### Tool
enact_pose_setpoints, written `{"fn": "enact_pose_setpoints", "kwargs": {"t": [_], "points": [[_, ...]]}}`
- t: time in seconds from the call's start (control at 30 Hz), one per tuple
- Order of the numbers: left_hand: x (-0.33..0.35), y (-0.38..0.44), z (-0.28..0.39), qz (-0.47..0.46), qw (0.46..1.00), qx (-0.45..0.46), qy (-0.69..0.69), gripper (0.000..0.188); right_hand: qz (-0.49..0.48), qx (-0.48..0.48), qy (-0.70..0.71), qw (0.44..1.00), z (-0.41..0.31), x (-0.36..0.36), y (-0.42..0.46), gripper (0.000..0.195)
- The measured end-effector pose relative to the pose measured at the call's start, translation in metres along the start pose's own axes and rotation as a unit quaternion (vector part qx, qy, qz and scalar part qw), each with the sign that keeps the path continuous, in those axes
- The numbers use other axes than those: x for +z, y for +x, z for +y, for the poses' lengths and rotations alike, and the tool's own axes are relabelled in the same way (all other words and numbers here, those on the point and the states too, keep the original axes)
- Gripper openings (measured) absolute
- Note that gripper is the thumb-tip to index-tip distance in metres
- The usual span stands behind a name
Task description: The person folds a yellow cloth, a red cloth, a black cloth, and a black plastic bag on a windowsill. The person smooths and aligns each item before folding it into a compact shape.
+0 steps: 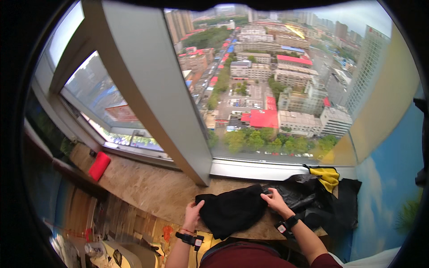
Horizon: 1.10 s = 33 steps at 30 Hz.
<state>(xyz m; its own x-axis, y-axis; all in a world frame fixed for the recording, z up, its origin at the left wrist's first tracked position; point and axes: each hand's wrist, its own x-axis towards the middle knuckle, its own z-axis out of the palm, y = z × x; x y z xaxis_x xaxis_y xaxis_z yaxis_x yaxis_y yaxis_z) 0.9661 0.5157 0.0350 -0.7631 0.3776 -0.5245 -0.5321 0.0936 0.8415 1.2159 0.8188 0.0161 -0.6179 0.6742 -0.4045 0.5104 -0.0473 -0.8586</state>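
Observation:
A piece of black cloth [233, 211], perhaps a folded garment, is spread between my two hands over the front of the window sill [150, 191]. My left hand [193, 214] pinches its left end, thumb on top. At the upper right corner my right hand [276, 201] grips the cloth between thumb and fingers. Just beyond my right hand lies a crumpled black plastic bag [298, 192]. A yellow cloth with dark edging [326, 177] rests behind it, against the window. The hidden fingers of both hands are behind the cloth.
A red box-like object [100, 165] sits on the sill at the far left, below a tilted-out window pane [104, 97]. A thick window post [157, 83] meets the sill. Down at the lower left, a bin-like container [124, 254] stands on the wooden floor [134, 221]. A blue painted wall [378, 187] bounds the right side.

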Motion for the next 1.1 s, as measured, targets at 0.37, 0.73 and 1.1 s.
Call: {"fn": "enact_pose_setpoints", "kwargs": {"t": [0.37,0.73,1.1], "points": [[-0.022,0.002,-0.057,0.115,0.979,0.155,0.064,0.027,0.025,-0.125,-0.145,0.981,0.009,0.041,0.0,0.051],[-0.118,0.021,-0.015,0.088,0.985,0.142,-0.048,0.064,-0.022,-0.252,-0.134,0.958,-0.056,0.129,-0.018,0.051],[-0.284,0.172,0.096,0.152,0.953,0.253,0.069,0.05,-0.061,-0.29,-0.147,0.944,-0.132,0.271,-0.029,0.052]]}}
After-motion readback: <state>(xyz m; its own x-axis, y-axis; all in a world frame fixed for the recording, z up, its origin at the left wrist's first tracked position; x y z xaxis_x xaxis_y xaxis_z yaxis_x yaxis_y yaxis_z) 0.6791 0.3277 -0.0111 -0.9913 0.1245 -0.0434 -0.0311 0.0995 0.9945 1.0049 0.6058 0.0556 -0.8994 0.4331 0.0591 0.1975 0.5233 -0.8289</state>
